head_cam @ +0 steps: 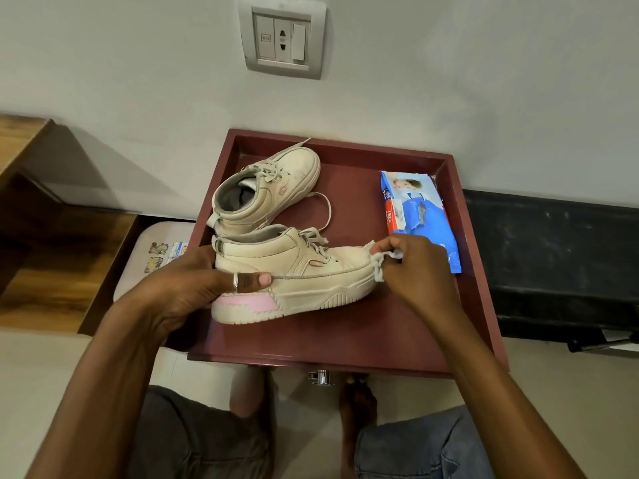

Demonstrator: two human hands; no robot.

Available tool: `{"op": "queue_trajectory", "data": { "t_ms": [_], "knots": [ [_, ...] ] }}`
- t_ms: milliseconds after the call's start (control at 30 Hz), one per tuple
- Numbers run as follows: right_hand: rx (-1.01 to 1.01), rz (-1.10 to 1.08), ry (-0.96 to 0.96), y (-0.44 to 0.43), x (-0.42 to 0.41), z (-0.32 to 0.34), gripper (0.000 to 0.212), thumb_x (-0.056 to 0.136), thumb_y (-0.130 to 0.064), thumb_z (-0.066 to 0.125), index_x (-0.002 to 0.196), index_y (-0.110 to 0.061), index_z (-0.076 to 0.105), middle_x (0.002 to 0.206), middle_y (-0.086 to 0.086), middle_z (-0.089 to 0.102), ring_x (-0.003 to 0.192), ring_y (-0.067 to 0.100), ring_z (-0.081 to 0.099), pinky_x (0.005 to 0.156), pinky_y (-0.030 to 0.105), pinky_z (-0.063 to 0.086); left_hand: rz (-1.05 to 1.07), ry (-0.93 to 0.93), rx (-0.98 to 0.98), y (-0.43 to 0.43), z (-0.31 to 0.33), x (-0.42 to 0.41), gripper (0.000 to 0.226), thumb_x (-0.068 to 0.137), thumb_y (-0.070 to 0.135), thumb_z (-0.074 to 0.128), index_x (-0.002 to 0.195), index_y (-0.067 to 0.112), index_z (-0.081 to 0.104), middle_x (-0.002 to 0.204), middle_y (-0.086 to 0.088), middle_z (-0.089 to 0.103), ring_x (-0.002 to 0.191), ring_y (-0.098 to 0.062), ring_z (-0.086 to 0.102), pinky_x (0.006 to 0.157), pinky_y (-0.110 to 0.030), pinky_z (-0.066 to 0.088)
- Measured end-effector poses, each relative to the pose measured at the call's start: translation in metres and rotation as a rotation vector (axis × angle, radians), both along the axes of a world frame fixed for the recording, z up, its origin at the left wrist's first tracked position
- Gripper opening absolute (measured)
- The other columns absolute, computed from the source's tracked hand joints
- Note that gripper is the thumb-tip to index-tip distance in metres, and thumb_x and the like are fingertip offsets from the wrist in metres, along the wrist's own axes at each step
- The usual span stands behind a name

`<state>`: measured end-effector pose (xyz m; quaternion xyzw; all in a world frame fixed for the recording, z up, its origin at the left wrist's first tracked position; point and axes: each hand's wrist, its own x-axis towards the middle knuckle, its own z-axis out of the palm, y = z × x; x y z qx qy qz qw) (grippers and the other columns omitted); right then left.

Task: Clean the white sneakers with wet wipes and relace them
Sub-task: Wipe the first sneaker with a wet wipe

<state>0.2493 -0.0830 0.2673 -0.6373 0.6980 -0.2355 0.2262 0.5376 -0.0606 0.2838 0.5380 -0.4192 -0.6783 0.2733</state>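
Knees (pixel 193 440): sitting under worktop (pixel 345 344).
Left hand (pixel 193 288): grip is clasping near sneaker (pixel 304 271) by its heel, on worktop.
Right hand (pixel 415 267): grip is pinching wet wipe (pixel 378 269) at toe.
Axis: running heel-left, toe-right.

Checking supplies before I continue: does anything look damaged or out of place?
The wipes pack, right on the tray, has a ragged tear in its blue front. The far sneaker has its lace trailing loose.

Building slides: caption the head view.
Left hand steadies the near sneaker on a maroon tray; right hand holds a wet wipe at its toe.
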Motion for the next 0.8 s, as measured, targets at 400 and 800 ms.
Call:
{"op": "queue_trajectory", "data": {
  "t_ms": [400,800],
  "knots": [
    [0.142,0.020,0.111,0.005,-0.007,-0.003,0.022,0.086,-0.013,0.062,0.102,-0.020,0.075,0.102,-0.002,0.074,0.099,0.019,0.065,0.077,0.026,0.048,-0.023,-0.055,-0.057,0.003,0.004,-0.002,0.050,0.077,-0.004,0.076,0.124,0.013,0.069,0.116,-0.001,0.077,0.107,-0.013,0.073,0.087,-0.017,0.057],
    [0.156,-0.013,0.189,0.017,0.006,0.009,0.019,0.087,-0.013,0.060,0.099,-0.016,0.074,0.095,0.009,0.073,0.092,0.029,0.065,0.073,0.032,0.052,-0.027,-0.094,-0.084,0.004,0.010,-0.005,0.051,0.075,0.019,0.079,0.125,0.019,0.069,0.117,0.002,0.077,0.111,-0.015,0.072,0.099,-0.032,0.054]
  ]
}}
